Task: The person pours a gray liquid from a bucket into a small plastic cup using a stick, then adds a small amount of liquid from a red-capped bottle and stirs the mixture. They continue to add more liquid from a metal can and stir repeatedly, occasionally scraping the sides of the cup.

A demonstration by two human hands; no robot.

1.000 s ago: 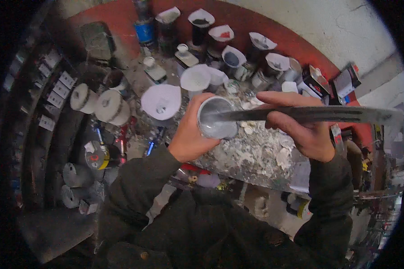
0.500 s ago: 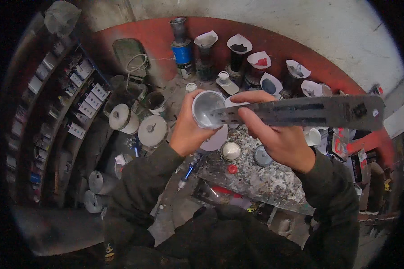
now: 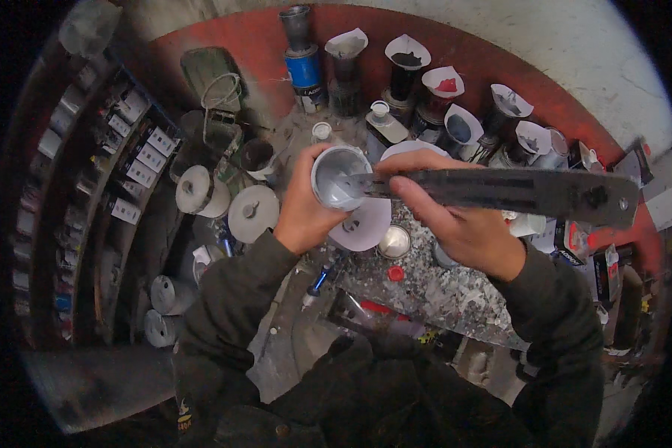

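Note:
In front of me my left hand (image 3: 302,201) is wrapped round a mixing cup (image 3: 321,173) with a whitish rim. A pale grey liquid or coating lies inside it. My right hand (image 3: 467,224) pinches a long flat dark stirring stick (image 3: 530,193) between thumb and fingers. Its narrow end reaches into the cup, and its wide end, with a hole, points right. Below the hands, on the bench, are a white paper cone or sheet (image 3: 366,228), an open round tin (image 3: 394,242) of pale content and a small red cap (image 3: 396,274).
Several dark cups with paper strainers (image 3: 407,60) line the back of the paint-spattered bench (image 3: 455,306). A blue tin (image 3: 304,72) stands beside them. Lidded pails (image 3: 254,214) are at left, next to shelves (image 3: 89,194) of tins and boxes. A blue-handled tool (image 3: 321,280) lies near me.
The view has shifted slightly. The cup and stirring stick stay in my hands, the stick's end still inside the cup; the cup appears a little further left.

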